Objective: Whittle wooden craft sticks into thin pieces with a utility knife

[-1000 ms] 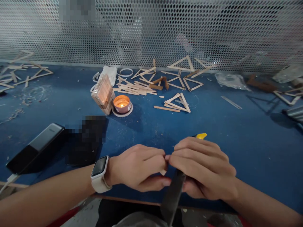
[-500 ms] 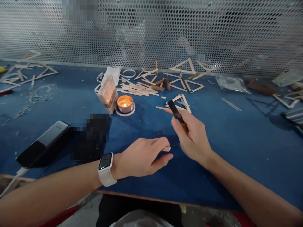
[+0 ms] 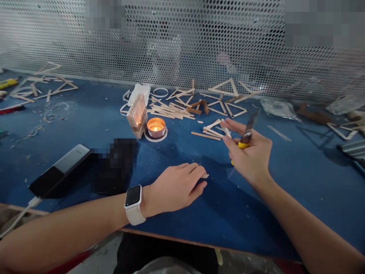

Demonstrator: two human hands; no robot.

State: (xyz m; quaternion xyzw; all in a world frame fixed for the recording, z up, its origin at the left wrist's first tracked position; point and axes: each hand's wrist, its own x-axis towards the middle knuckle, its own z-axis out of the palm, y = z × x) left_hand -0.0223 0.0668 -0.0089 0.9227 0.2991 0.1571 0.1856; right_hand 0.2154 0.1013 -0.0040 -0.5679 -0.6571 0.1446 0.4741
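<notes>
My left hand [image 3: 179,187] is low over the blue table, palm down, with a white-banded smartwatch on its wrist. Its fingers close over a craft stick [image 3: 205,176]; only a short pale end shows, the rest is hidden. To the right, my right hand [image 3: 252,154] grips a utility knife [image 3: 244,145] with a yellow handle, its dark blade tilted upward. The fingertips of that hand reach close to a small group of glued craft sticks [image 3: 212,128]. One loose craft stick [image 3: 205,136] lies just left of them.
A lit candle in a tin [image 3: 156,127] burns beside an upright bundle of craft sticks [image 3: 137,116]. Loose sticks [image 3: 168,110] and stick triangles [image 3: 225,87] lie toward the perforated metal screen [image 3: 194,45]. A power bank [image 3: 59,171] with a white cable sits left.
My right hand has moved right with the knife, whose blade now points up and right instead of up and left. My left hand stays nearly in place, its fingers slightly more lowered over the stick.
</notes>
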